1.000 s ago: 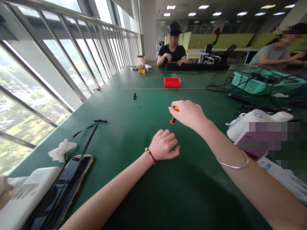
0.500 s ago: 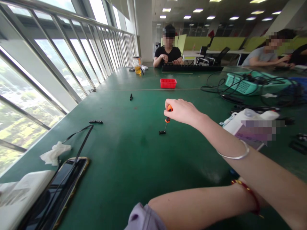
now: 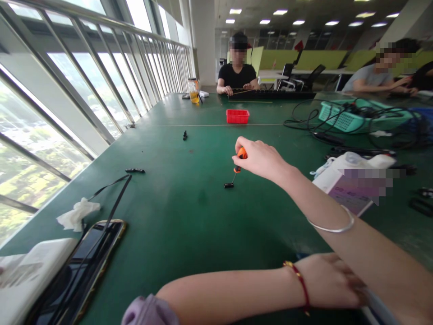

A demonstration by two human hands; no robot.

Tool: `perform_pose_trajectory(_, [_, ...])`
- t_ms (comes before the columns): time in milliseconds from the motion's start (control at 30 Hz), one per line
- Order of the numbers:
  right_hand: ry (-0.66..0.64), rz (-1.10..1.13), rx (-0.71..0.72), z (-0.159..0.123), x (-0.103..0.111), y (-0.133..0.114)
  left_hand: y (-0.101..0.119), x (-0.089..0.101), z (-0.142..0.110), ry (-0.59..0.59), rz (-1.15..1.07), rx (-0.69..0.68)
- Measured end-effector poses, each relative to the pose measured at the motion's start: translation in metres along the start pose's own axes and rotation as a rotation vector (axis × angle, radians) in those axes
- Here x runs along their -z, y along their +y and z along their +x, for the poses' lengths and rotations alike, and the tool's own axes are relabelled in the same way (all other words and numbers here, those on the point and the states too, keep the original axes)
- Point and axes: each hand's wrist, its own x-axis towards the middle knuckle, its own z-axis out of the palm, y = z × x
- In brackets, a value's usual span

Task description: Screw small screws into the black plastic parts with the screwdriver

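My right hand (image 3: 262,159) is closed around the orange and black handle of a screwdriver (image 3: 238,169). The screwdriver leans slightly, and its thin shaft runs down to a small black part (image 3: 228,185) on the green table. The tip meets the right end of this part. My left hand (image 3: 333,282) reaches across to the right, low over the table, passing beneath my right forearm. That forearm partly covers its blurred fingers, so what they hold, if anything, is unclear. A pale, bluish object (image 3: 380,307) shows just beside those fingers.
A phone (image 3: 98,253) with a black strap and a crumpled tissue (image 3: 79,214) lie left. Small black parts (image 3: 135,170) are scattered about. A red bin (image 3: 237,116) stands ahead; a white jug (image 3: 352,180) and teal basket (image 3: 365,116) are right. A person (image 3: 238,74) sits opposite.
My left forearm has shifted left, bringing the left hand out from behind my right forearm. My right hand has turned slightly on the screwdriver; the small black part stays in place.
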Motion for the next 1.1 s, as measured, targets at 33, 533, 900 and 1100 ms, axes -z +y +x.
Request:
perform_pose_trajectory(33, [0.010,0.013,0.002,-0.002,-0.001,0.001,-0.002,0.002,-0.018,0.016,-0.034,0.020])
perform_pose_trajectory(533, [0.067,0.148,-0.015,-0.005,-0.012,-0.008,-0.006,0.020,-0.088,0.025,-0.352,0.083])
perform_pose_trajectory(900, [0.046,0.122,0.006,-0.002,-0.008,0.003,-0.005,0.038,-0.081,0.074,-0.313,1.022])
perform_pose_trajectory(1100, [0.033,0.079,0.037,-0.001,-0.007,0.002,-0.033,0.043,-0.096,-0.035,-0.309,0.868])
